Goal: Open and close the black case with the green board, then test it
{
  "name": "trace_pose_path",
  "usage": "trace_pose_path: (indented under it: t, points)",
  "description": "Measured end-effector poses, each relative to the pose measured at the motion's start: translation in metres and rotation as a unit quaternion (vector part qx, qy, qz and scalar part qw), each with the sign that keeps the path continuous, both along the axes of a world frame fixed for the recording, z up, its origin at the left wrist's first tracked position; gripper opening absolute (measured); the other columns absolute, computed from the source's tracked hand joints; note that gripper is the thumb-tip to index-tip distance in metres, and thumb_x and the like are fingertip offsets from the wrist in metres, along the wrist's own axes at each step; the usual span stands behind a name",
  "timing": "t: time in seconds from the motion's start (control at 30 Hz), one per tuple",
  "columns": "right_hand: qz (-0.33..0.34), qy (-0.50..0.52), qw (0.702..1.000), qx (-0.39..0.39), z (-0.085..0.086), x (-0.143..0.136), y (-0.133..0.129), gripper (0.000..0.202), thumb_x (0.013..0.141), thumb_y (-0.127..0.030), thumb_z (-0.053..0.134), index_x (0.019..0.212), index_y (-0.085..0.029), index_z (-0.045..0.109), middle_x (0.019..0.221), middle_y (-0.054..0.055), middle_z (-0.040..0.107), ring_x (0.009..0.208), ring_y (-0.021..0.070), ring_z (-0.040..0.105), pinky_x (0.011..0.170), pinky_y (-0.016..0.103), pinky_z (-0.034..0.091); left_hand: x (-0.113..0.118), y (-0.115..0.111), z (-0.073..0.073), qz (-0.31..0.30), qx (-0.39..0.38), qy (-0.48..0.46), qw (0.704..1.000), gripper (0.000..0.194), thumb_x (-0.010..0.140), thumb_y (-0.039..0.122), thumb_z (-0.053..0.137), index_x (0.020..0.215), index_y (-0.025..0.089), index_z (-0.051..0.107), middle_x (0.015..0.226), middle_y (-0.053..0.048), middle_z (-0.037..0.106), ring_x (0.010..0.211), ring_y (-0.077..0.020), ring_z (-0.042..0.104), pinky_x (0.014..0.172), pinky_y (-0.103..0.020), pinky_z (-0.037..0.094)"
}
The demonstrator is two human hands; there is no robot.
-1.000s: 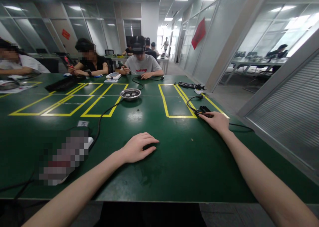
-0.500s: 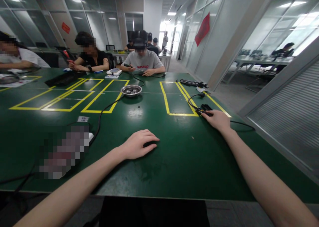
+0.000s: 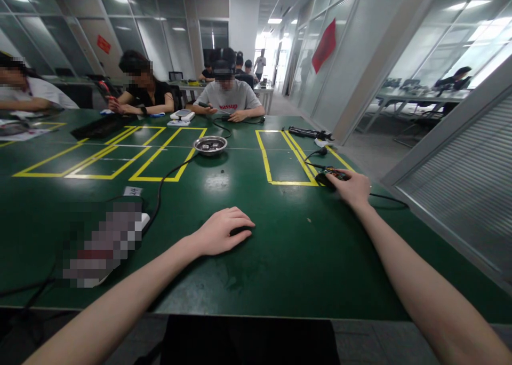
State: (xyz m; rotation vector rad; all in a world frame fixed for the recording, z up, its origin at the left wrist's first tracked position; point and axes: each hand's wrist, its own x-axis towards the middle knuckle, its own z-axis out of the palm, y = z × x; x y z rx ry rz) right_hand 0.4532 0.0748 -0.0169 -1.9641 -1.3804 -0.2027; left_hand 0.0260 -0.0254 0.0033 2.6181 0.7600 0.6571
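Observation:
My left hand [image 3: 222,230] lies palm down on the green table [image 3: 276,269], its fingers stretched out and the thumb apart, with nothing in it. Farther out on the right, my right hand [image 3: 354,188] has its thumb and fingers closed on a small black device with exposed wires [image 3: 331,174]. The device is at the end of a yellow tape outline, and the fingers hide part of it. A black cable with a plug [image 3: 321,151] curls beside it, and another cable [image 3: 390,198] runs out to the right of my hand.
A metal bowl [image 3: 210,145] with small metal parts stands mid-table. At the left lie a pixelated object [image 3: 108,242] with a cord and a number tag [image 3: 132,191]. A black folded tool-like object [image 3: 306,133] lies at the far right. A co-worker [image 3: 228,95] sits opposite; others sit left.
My right hand has turned the black device, so its wires face up more and a dark rounded part shows in front. My left hand has stayed in place.

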Motion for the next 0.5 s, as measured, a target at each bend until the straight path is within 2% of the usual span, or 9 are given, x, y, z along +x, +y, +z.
trace_pose_path:
  t: [0.07,0.13,0.23,0.33,0.5]
  points:
    - [0.0,-0.002,1.0,0.031,0.0,0.001,-0.002,0.049,0.084,-0.054,0.064,0.109,-0.015,0.08,0.09,0.014,0.075,0.082,0.0312,0.068,0.07,0.038,0.051,0.0,0.0,0.0,-0.001,-0.002,0.001,1.0,0.023,0.102,0.03,0.056,0.113,0.021,0.074,0.113,-0.007,0.076,0.107,-0.0221,0.069,0.094,-0.037,0.055]
    - [-0.007,-0.02,0.999,0.036,-0.002,0.001,-0.002,0.048,0.087,-0.052,0.062,0.112,-0.015,0.078,0.104,0.016,0.072,0.086,0.0305,0.068,0.071,0.038,0.051,0.0,0.0,0.001,-0.001,-0.005,0.003,1.0,0.023,0.103,0.031,0.056,0.113,0.021,0.074,0.113,-0.007,0.076,0.107,-0.0221,0.069,0.094,-0.036,0.055]
    - [0.0,-0.041,0.999,-0.011,-0.007,0.002,-0.001,0.043,0.091,-0.049,0.058,0.116,-0.019,0.076,0.121,0.016,0.068,0.095,0.0309,0.067,0.074,0.038,0.051,0.0,0.0,0.001,-0.001,-0.007,0.002,1.0,0.023,0.102,0.031,0.056,0.112,0.021,0.074,0.113,-0.007,0.076,0.107,-0.0223,0.069,0.095,-0.037,0.055]
    - [0.035,-0.048,0.996,-0.064,-0.012,0.005,0.004,0.04,0.091,-0.046,0.057,0.116,-0.02,0.075,0.122,0.014,0.069,0.102,0.0319,0.066,0.079,0.039,0.052,0.0,0.0,0.0,-0.002,-0.01,0.0,1.0,0.022,0.102,0.03,0.057,0.111,0.021,0.074,0.113,-0.007,0.076,0.107,-0.0228,0.069,0.095,-0.038,0.055]
    - [0.056,-0.042,0.993,-0.091,-0.017,0.016,0.011,0.045,0.088,-0.052,0.062,0.116,-0.02,0.076,0.122,0.015,0.069,0.107,0.0331,0.066,0.081,0.04,0.055,0.0,0.0,0.0,-0.001,-0.011,0.003,1.0,0.02,0.102,0.029,0.058,0.11,0.02,0.075,0.114,-0.007,0.076,0.107,-0.0229,0.069,0.095,-0.038,0.055]
